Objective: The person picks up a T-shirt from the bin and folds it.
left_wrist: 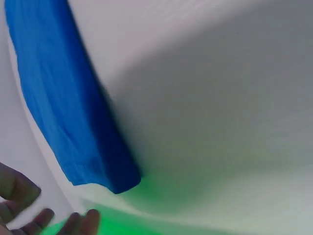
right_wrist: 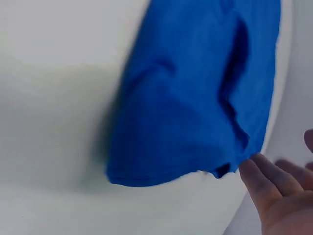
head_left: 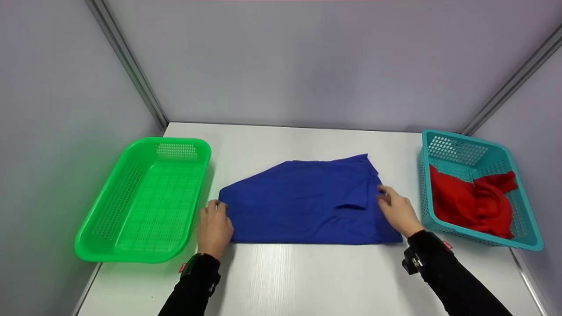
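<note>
A blue garment [head_left: 298, 202], folded into a long flat shape, lies on the white table. A slit-like fold shows near its right end, and its far edge slopes down to the left. My left hand [head_left: 214, 227] is beside the garment's left end. In the left wrist view the fingers [left_wrist: 90, 221] are spread and apart from the blue cloth [left_wrist: 73, 107]. At the opposite end my right hand [head_left: 398, 211] has its fingertips right at the cloth's edge. Those fingers [right_wrist: 266, 183] look extended in the right wrist view, with the garment [right_wrist: 181, 117] in front of them.
On the left stands a green perforated basket [head_left: 193, 219] with nothing in it. A teal basket [head_left: 533, 232] holding a red cloth [head_left: 474, 204] stands at the right. Grey panels [head_left: 303, 66] enclose the white table [head_left: 272, 281] at the back and sides.
</note>
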Demonstrator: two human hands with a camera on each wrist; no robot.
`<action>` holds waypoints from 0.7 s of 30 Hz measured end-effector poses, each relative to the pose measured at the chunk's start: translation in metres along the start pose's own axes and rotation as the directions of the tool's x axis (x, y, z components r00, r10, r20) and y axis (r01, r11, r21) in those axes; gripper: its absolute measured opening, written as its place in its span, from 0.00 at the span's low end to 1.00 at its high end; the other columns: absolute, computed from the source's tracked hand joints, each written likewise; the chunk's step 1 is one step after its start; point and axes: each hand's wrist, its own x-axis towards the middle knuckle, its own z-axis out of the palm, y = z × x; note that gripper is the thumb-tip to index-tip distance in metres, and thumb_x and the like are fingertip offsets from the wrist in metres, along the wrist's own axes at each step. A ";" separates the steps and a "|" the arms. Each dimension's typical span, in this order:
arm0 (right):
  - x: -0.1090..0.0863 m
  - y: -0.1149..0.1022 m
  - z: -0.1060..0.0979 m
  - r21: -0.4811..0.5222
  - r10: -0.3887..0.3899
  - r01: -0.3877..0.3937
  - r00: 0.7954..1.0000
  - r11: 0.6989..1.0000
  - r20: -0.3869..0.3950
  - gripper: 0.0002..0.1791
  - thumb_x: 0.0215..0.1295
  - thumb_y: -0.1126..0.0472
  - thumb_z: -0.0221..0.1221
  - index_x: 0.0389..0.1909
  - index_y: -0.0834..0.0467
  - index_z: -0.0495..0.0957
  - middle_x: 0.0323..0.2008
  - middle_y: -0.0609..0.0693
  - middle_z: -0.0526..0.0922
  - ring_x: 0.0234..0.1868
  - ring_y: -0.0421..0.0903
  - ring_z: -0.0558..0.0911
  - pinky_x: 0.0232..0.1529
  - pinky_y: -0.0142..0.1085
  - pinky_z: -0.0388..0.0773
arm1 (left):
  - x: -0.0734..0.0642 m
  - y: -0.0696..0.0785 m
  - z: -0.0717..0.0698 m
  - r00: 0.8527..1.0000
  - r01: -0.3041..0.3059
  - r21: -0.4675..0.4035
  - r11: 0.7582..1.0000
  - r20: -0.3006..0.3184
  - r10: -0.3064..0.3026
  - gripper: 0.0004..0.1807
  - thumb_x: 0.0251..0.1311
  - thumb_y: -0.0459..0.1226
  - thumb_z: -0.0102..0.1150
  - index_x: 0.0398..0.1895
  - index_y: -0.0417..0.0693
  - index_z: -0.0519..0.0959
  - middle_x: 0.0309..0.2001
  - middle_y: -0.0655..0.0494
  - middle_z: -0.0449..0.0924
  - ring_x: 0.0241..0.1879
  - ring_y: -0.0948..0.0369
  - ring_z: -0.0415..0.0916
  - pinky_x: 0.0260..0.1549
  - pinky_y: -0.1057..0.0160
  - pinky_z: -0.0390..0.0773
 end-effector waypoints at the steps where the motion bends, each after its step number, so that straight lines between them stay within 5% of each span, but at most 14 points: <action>1: -0.002 0.003 0.006 -0.053 -0.031 0.030 0.999 0.998 -0.016 0.22 0.76 0.68 0.51 0.67 0.68 0.77 0.54 0.68 0.88 0.53 0.66 0.88 0.55 0.53 0.82 | -0.002 0.001 0.003 0.997 -0.065 0.017 0.998 0.031 0.064 0.11 0.66 0.26 0.58 0.50 0.36 0.83 0.59 0.38 0.79 0.56 0.36 0.78 0.49 0.38 0.83; 5: -0.012 0.015 0.034 -0.261 -0.194 0.188 0.981 0.947 0.004 0.09 0.70 0.71 0.57 0.40 0.65 0.86 0.34 0.58 0.89 0.37 0.57 0.87 0.42 0.50 0.83 | -0.014 0.003 0.017 0.945 -0.274 0.026 0.962 0.196 0.263 0.09 0.67 0.27 0.62 0.47 0.39 0.84 0.57 0.39 0.81 0.60 0.38 0.77 0.59 0.40 0.80; 7: -0.018 0.021 0.046 -0.354 -0.264 0.264 0.963 0.897 0.049 0.06 0.68 0.72 0.60 0.39 0.64 0.86 0.36 0.56 0.86 0.39 0.55 0.85 0.43 0.51 0.82 | -0.022 0.002 0.022 0.924 -0.318 0.026 0.948 0.232 0.304 0.10 0.68 0.28 0.62 0.50 0.40 0.84 0.58 0.40 0.80 0.60 0.39 0.77 0.59 0.39 0.80; 11: -0.027 0.034 0.062 -0.446 -0.312 0.320 0.946 0.836 0.093 0.04 0.68 0.70 0.63 0.41 0.62 0.84 0.38 0.52 0.76 0.40 0.50 0.75 0.44 0.47 0.77 | -0.032 -0.003 0.027 0.908 -0.376 0.065 0.924 0.226 0.353 0.12 0.67 0.29 0.63 0.52 0.44 0.84 0.54 0.44 0.80 0.54 0.41 0.78 0.53 0.41 0.80; 17: -0.031 0.044 0.067 -0.454 -0.314 0.303 0.948 0.838 0.052 0.01 0.70 0.68 0.63 0.40 0.61 0.82 0.37 0.52 0.74 0.37 0.49 0.74 0.41 0.45 0.75 | -0.037 -0.015 0.030 0.885 -0.447 0.095 0.890 0.190 0.424 0.09 0.63 0.27 0.66 0.43 0.46 0.82 0.43 0.49 0.77 0.41 0.48 0.71 0.41 0.49 0.75; 21: -0.028 0.040 0.069 -0.436 -0.307 0.285 0.951 0.854 0.022 0.22 0.70 0.70 0.61 0.64 0.64 0.80 0.61 0.62 0.79 0.48 0.59 0.83 0.48 0.53 0.82 | -0.038 -0.018 0.033 0.894 -0.428 0.071 0.901 0.180 0.410 0.11 0.63 0.27 0.65 0.46 0.48 0.84 0.47 0.50 0.78 0.44 0.48 0.72 0.43 0.49 0.75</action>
